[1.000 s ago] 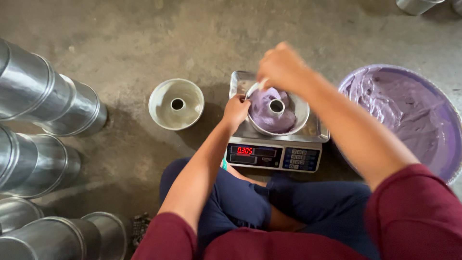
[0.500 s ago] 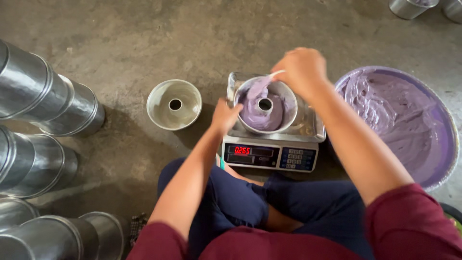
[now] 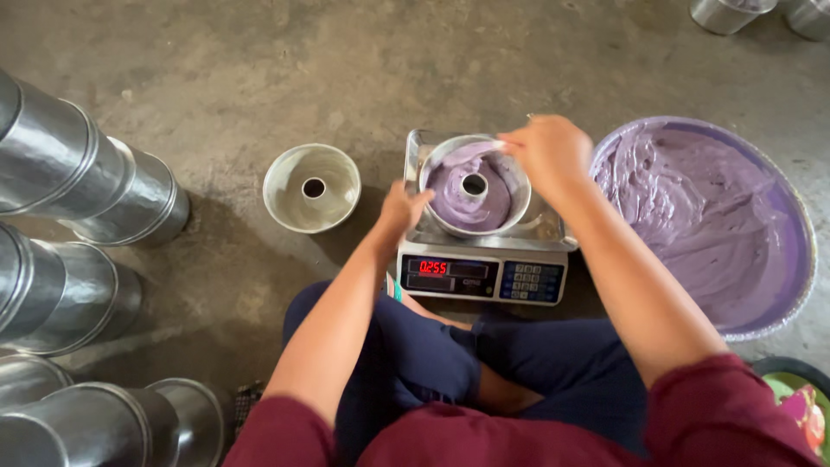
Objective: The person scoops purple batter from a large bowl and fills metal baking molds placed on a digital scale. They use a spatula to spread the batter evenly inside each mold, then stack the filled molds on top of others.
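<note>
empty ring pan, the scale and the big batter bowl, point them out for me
empty ring pan (image 3: pixel 290 203), head view, on its inner wall
scale (image 3: pixel 484 278), head view, on its front panel
big batter bowl (image 3: pixel 800 216), head view, on its right rim

Soft, even daylight washes the concrete floor (image 3: pixel 259 69), bright enough to read every stain. Shadows fall weak and short, darkest under the scale (image 3: pixel 484 259) and left of the empty ring mould (image 3: pixel 311 188). Pale glare streaks the stacked metal tins (image 3: pixel 78 173) left of the scale. Right hand (image 3: pixel 549 154) slightly blurred. Corners stretch a little, wide-lens style.
</note>
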